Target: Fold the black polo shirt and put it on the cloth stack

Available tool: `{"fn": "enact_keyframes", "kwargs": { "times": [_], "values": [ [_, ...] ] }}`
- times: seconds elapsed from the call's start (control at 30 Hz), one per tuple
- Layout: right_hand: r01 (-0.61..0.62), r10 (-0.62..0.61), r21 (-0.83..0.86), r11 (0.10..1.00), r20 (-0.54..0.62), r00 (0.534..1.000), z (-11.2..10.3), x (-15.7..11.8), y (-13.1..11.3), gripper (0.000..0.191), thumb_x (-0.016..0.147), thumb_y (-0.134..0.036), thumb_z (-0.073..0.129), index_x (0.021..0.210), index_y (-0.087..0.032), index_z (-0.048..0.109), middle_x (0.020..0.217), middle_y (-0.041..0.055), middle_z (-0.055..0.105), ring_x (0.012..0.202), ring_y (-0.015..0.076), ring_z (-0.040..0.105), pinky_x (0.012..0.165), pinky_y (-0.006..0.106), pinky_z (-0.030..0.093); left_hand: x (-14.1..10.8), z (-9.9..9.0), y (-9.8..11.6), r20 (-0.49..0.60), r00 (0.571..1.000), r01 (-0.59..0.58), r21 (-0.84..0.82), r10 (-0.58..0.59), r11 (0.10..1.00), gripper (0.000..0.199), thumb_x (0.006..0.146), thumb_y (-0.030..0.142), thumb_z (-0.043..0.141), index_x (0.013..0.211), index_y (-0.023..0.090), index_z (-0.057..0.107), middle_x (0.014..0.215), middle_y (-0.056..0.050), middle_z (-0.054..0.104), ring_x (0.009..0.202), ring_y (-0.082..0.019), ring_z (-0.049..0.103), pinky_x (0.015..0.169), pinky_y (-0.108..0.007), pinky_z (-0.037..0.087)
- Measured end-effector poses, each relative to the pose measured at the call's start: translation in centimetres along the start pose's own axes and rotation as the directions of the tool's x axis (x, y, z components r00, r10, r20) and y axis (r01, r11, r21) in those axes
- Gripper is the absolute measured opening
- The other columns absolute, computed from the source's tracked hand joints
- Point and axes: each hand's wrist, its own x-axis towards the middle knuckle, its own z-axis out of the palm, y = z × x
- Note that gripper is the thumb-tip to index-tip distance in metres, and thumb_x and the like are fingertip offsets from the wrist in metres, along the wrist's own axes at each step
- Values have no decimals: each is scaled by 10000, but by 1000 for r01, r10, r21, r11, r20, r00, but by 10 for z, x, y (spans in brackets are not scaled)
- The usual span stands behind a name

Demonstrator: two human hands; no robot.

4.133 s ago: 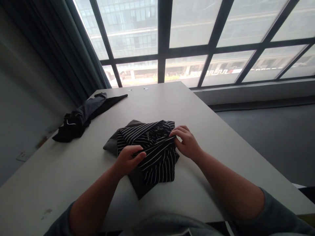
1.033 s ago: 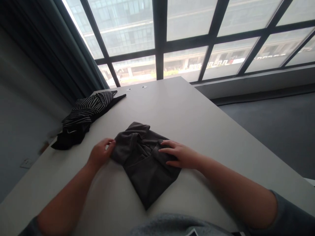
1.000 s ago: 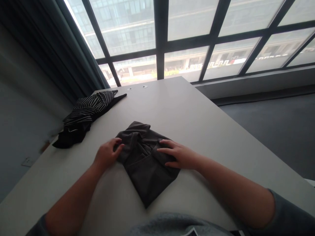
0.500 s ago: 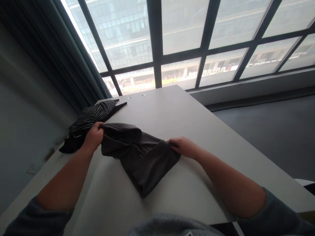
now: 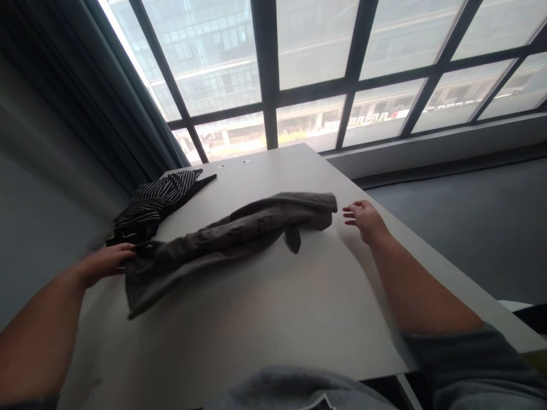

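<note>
A dark grey-brown garment (image 5: 231,233) stretches lengthwise across the white table, bunched in long folds; its exact kind I cannot make out. My left hand (image 5: 106,263) pinches its left end, where a loose corner hangs toward me. Just beyond the garment's right end is my right hand (image 5: 363,219), apart from the cloth, its fingers spread and holding nothing. A small flap of the cloth sticks out below, near the right end.
Black clothing with white stripes (image 5: 160,196) lies heaped at the table's left edge, by a dark curtain (image 5: 106,85). The white table (image 5: 265,324) reaches to a large framed window. Grey floor (image 5: 461,210) shows to the right.
The garment has been spread out from a bunched shape into a long strip. My left hand moved left and nearer, still gripping it; my right hand let go and moved right.
</note>
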Motion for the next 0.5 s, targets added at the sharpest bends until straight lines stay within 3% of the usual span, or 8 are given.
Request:
{"fn": "enact_keyframes", "kwargs": {
  "times": [0.07, 0.1, 0.17, 0.23, 0.27, 0.33, 0.4, 0.5],
  "values": [
    [123, -110, -145, 982, 95, 989, 10, -10, 2, 197, 875, -408, 656, 944, -237, 585, 973, 73, 703, 882, 230, 678, 707, 345, 573, 4, 21, -14, 29, 999, 28, 116, -32, 993, 577, 556, 621, 707, 981, 230, 689, 1091, -143, 779, 1147, -415, 711, 894, -453, 621],
    [238, -197, -223, 945, 192, 962, 17, -18, 2, 219, 870, -420, 675, 979, -234, 637, 999, 77, 713, 932, 245, 681, 787, 375, 583, 5, 31, -18, -5, 1000, -26, 197, 28, 980, 617, 578, 629, 699, 1034, 214, 698, 1156, -163, 767, 1198, -427, 687, 962, -467, 595],
    [515, -350, -353, 781, 436, 829, 34, -36, 1, 335, 862, -447, 709, 1126, -241, 705, 1158, 96, 720, 1101, 288, 664, 987, 443, 547, 7, 50, -22, -22, 966, -238, 318, 258, 918, 763, 657, 672, 662, 1248, 190, 678, 1366, -179, 693, 1329, -420, 610, 1108, -478, 505],
    [679, -374, -435, 591, 598, 709, 52, -54, -1, 547, 832, -465, 758, 1330, -253, 678, 1378, 123, 652, 1293, 340, 583, 1120, 492, 463, 8, 68, -19, 51, 889, -437, 397, 455, 808, 907, 709, 694, 664, 1477, 223, 565, 1591, -153, 528, 1470, -392, 485, 1204, -472, 404],
    [699, -351, -489, 521, 624, 698, 61, -61, -1, 655, 823, -474, 771, 1424, -252, 633, 1444, 138, 611, 1348, 363, 541, 1143, 512, 438, 9, 76, -15, 91, 861, -485, 440, 500, 756, 973, 709, 691, 693, 1552, 245, 499, 1663, -147, 437, 1522, -389, 417, 1231, -479, 362],
    [663, -300, -611, 433, 596, 745, 75, -68, -3, 765, 860, -479, 738, 1556, -243, 525, 1462, 169, 588, 1354, 390, 522, 1129, 543, 435, 15, 90, -5, 151, 849, -500, 539, 507, 678, 1101, 677, 650, 775, 1636, 269, 391, 1739, -164, 282, 1591, -411, 279, 1259, -534, 289],
    [599, -266, -690, 407, 538, 800, 82, -67, -3, 683, 930, -426, 651, 1574, -242, 514, 1385, 176, 629, 1284, 382, 558, 1085, 535, 461, 23, 100, 7, 199, 848, -502, 601, 491, 622, 1198, 635, 584, 838, 1670, 265, 327, 1756, -187, 209, 1613, -434, 196, 1262, -584, 246],
    [553, -257, -718, 423, 490, 833, 81, -56, -2, 436, 951, -331, 574, 1355, -244, 716, 1286, 158, 666, 1214, 361, 576, 1047, 505, 477, 38, 107, 31, 322, 808, -586, 531, 494, 612, 1277, 603, 504, 865, 1695, 255, 253, 1726, -181, 306, 1581, -406, 310, 1245, -513, 315]
  ]
}}
